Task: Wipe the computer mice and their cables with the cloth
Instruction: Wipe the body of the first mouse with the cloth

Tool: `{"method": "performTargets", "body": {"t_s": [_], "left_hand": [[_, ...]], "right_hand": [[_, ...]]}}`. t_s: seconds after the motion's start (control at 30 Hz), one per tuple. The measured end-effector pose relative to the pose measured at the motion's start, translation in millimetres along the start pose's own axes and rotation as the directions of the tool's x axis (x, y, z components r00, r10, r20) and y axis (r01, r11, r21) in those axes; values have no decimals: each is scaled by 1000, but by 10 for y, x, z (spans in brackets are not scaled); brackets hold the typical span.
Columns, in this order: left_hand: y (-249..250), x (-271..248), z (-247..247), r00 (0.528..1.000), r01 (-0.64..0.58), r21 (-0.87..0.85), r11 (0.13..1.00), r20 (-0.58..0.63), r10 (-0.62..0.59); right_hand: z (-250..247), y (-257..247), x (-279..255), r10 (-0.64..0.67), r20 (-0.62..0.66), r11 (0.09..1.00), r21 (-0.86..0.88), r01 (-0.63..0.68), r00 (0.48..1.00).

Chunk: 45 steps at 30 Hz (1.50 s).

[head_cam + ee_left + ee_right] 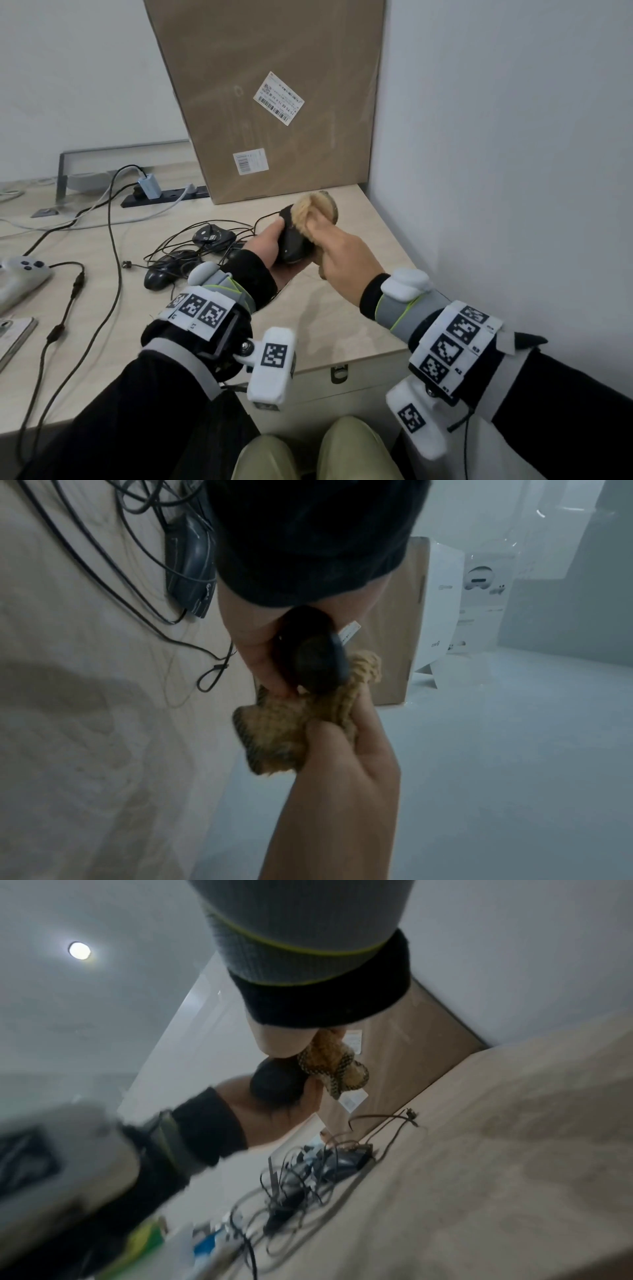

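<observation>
My left hand (pixel 270 243) grips a black computer mouse (pixel 291 241) and holds it up above the desk's right corner. Its thin cable (pixel 263 216) trails back to the tangle on the desk. My right hand (pixel 337 251) grips a tan fluffy cloth (pixel 317 207) and presses it against the far end of the mouse. The left wrist view shows the mouse (pixel 313 656) with the bunched cloth (pixel 291 723) under it. In the right wrist view the cloth (pixel 330 1064) lies beside the mouse (pixel 274 1083). Two more black mice (pixel 210 236) (pixel 158 278) lie among tangled cables (pixel 178 246).
A large cardboard box (pixel 274 102) leans against the wall behind the hands. The white wall (pixel 513 137) is close on the right. A power strip (pixel 164 198) with plugs, a white controller (pixel 24 270) and long black leads (pixel 113 260) lie on the wooden desk (pixel 342 318) to the left.
</observation>
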<state>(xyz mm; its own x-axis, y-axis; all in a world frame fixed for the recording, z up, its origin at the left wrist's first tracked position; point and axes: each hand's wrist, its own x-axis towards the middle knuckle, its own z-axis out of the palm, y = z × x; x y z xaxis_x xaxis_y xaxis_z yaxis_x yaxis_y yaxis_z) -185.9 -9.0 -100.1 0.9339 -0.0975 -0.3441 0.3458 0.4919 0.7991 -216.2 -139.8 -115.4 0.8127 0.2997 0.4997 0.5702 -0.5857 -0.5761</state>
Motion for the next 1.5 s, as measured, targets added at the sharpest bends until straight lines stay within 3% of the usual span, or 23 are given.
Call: {"method": "performTargets", "body": {"t_s": [0.1, 0.17, 0.3, 0.4, 0.5, 0.67, 0.73, 0.83, 0.97, 1.03, 1.13, 1.23, 1.33, 1.4, 1.5], "left_hand": [[-62, -9, -16, 997, 64, 19, 998, 44, -65], [-66, -32, -13, 993, 81, 0, 997, 85, -81], [-77, 21, 1, 998, 44, -126, 991, 43, -39], [-16, 36, -14, 999, -1, -222, 975, -33, -6], [93, -9, -34, 1000, -1, -180, 984, 8, 3], [161, -23, -96, 999, 45, -238, 970, 35, -38], [148, -25, -126, 994, 82, -134, 988, 85, -71], [110, -87, -96, 987, 30, 43, 999, 158, -36], [36, -177, -37, 983, -7, 33, 999, 184, 1], [-14, -200, -53, 981, -11, 123, 992, 192, -13], [-88, -245, -88, 972, -5, 248, 969, 228, -53], [-133, -258, -98, 963, 5, 230, 973, 262, -67], [-133, -255, -61, 957, 11, 188, 982, 283, -65], [-123, -250, -26, 957, 2, 150, 989, 285, -45], [-96, -252, 8, 959, -29, 73, 997, 284, 7]], "right_hand": [[-103, 9, 118, 211, -35, 970, 132, -205, 977], [-120, 19, 137, 230, -41, 965, 138, -222, 972], [-70, -89, 53, 103, -41, 977, 191, -94, 994], [2, -95, -31, -88, -36, 991, 94, 91, 995], [79, -80, -112, -181, -18, 983, 13, 181, 983], [55, -137, -87, -56, -91, 987, 144, 69, 994], [68, -165, -61, -48, -71, 991, 124, 57, 996], [87, -178, -44, -60, -79, 995, 76, 66, 995], [30, -156, -14, -11, -74, 998, 63, 16, 997], [-27, -101, 49, 43, -94, 998, 46, -39, 995], [-193, 16, 145, 228, -67, 966, 137, -218, 971], [-251, 134, 191, 300, -8, 946, 134, -297, 954], [-206, 229, 215, 350, -72, 931, 134, -338, 934], [-208, 181, 173, 353, -110, 919, 226, -323, 929], [-230, 33, 73, 180, -156, 960, 241, -139, 971]]}}
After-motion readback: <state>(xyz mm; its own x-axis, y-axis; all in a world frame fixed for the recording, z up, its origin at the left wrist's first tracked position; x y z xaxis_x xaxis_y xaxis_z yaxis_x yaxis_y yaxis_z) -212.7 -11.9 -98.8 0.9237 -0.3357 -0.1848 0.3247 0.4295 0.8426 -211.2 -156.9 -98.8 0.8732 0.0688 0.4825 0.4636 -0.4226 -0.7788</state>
